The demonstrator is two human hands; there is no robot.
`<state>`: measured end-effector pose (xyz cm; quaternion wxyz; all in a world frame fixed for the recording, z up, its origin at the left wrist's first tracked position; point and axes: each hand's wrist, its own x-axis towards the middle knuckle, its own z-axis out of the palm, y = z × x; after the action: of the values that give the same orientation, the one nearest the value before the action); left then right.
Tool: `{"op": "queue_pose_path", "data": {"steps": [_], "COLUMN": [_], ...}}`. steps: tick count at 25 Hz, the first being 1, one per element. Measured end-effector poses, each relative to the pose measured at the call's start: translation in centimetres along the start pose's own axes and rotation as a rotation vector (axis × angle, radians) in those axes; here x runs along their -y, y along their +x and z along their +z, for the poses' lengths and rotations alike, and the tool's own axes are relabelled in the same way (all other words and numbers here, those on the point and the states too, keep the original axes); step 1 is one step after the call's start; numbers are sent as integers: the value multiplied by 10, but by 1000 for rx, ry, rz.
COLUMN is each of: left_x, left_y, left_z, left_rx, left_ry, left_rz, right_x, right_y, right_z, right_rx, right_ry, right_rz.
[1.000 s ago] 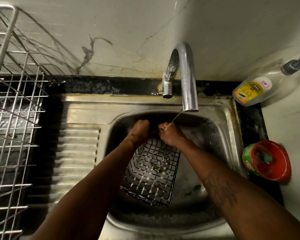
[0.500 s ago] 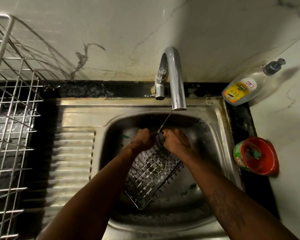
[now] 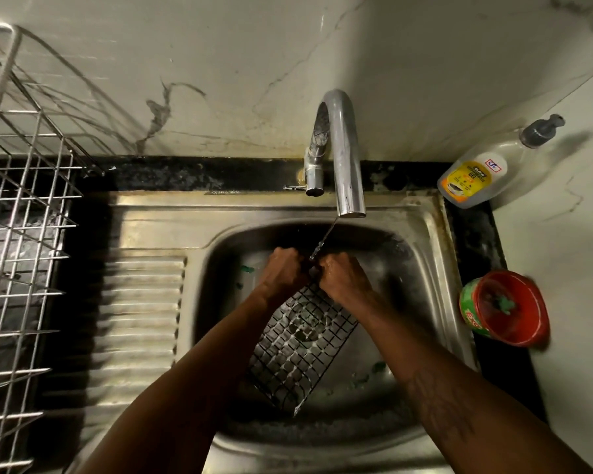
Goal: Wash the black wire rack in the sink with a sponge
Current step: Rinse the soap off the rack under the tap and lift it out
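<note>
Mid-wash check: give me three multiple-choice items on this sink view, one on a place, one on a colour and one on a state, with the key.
1. Relative to the sink, where does the red tub stand?
A. Inside it
B. On the counter to its right
C. On the drainboard to its left

2. The pump bottle has a label that is mostly:
A. Yellow
B. Blue
C. Pink

3. The black wire rack is:
A. Lying flat, untouched
B. Hanging from the tap
C. Tilted in the sink, its far end gripped by the left hand and right hand

Key: 1 B, the tub sits on the dark counter beyond the sink's right rim. 2 A, yellow fills most of the label. 3 C, both hands curl on the rack's far edge, and its near end sits lower.
</note>
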<state>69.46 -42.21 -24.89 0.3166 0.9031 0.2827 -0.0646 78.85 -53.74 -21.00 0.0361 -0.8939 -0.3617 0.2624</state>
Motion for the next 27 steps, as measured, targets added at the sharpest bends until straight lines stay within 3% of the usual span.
{"op": "queue_pose_path", "data": {"steps": [6,10,15,19,24,27], "left_x": [-4,-3,-13,2,7,1], "left_y": [-6,2,3,5,9,11], "left_z": [-4,-11,-3,-1,-7,-3], "left_rx": [-13,-37,-8,115,178,153], "left_ry": [48,-141,-87,-54,-7,4], "left_rz": [-52,-188,-83,-63,6,43], "right_x": [5,3,-2,-18,-22,-17], "right_y": [-3,0,3,1,-1,5], "right_z": [7,11,8,5,3,5], "right_rx": [62,-50,-105,-89,-103,-153], "right_ry": [35,7,-35,-1,-9,-14], "right_rz": [-82,-56,42,166,137,14]}}
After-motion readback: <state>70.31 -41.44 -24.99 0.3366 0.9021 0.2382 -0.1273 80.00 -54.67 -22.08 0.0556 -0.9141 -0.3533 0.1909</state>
